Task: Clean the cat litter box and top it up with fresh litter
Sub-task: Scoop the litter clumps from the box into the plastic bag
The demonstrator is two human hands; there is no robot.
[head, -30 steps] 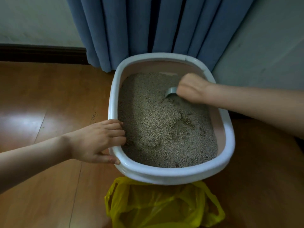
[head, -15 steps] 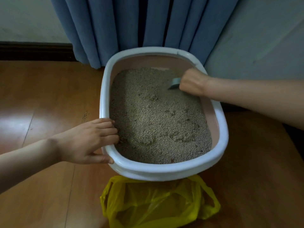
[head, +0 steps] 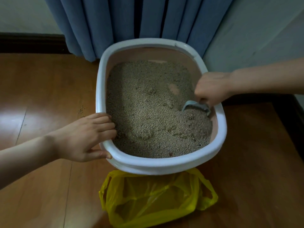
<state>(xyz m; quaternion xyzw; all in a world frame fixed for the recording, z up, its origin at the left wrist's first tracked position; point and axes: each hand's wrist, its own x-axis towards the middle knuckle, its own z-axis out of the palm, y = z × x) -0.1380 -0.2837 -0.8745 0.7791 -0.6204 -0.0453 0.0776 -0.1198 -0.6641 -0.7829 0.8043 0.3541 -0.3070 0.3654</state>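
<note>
Right hand (head: 212,88): fingers curled down around the handle of a pale blue-grey scoop (head: 195,107), gripping it from above. The handle itself is hidden under the fist. The scoop's bowl is dug into the litter at the right side of the box, close to the pink inner wall, its open mouth facing the near end.

Left hand (head: 85,137): clasps the left rim of the litter box (head: 164,165). Four fingers hook over the rim with their tips at the edge of the litter; the thumb lies along the outside of the rim below.

The litter box is an oval tub with a white rim and pink interior. It stands on the wooden floor (head: 41,186), its far end against a blue curtain (head: 131,18). The grey-beige litter (head: 148,112) covers most of the bottom; its surface is uneven, with hollows and ridges. One small bare pink patch of the bottom shows just beyond the right hand.

A yellow plastic bag (head: 156,198) lies on the floor at the near end of the box, its mouth open, partly tucked under the rim.

A few loose granules (head: 81,111) lie on the floor just left of the box. A dark skirting board (head: 31,44) runs along the wall at upper left.
</note>
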